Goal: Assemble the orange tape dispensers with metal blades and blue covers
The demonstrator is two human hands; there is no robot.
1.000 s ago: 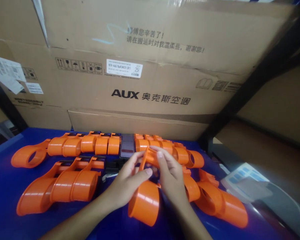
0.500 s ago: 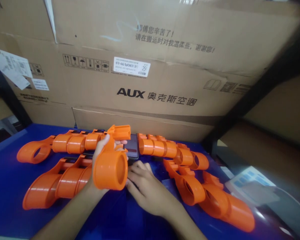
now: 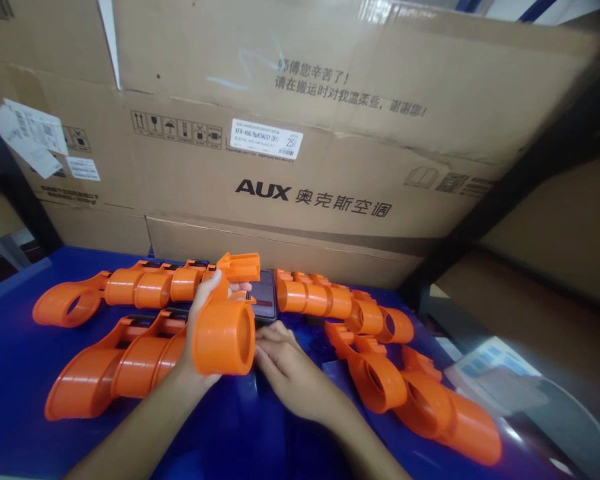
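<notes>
My left hand (image 3: pixel 203 320) is wrapped round an orange plastic part (image 3: pixel 223 339), which has a wide ring at the bottom and a ribbed clip at the top. Close to the right of that ring is my right hand (image 3: pixel 285 363), its fingers curled together; whatever they may pinch is hidden. Behind the held part a dark phone-like device (image 3: pixel 265 295) lies on the blue surface (image 3: pixel 220 433). Similar orange parts stand in rows on the left (image 3: pixel 87 381) and on the right (image 3: pixel 316 299).
A big cardboard box (image 3: pixel 190 173) with printed text stands across the back. Dark metal posts (image 3: pixel 485 220) frame it at the sides. At the far right lie a printed sheet (image 3: pixel 495 363) and clear plastic (image 3: pixel 565 413).
The ring in my left hand has shifted slightly right and turned a little. My right fingers have drawn closer together. The whole view has tilted slightly.
</notes>
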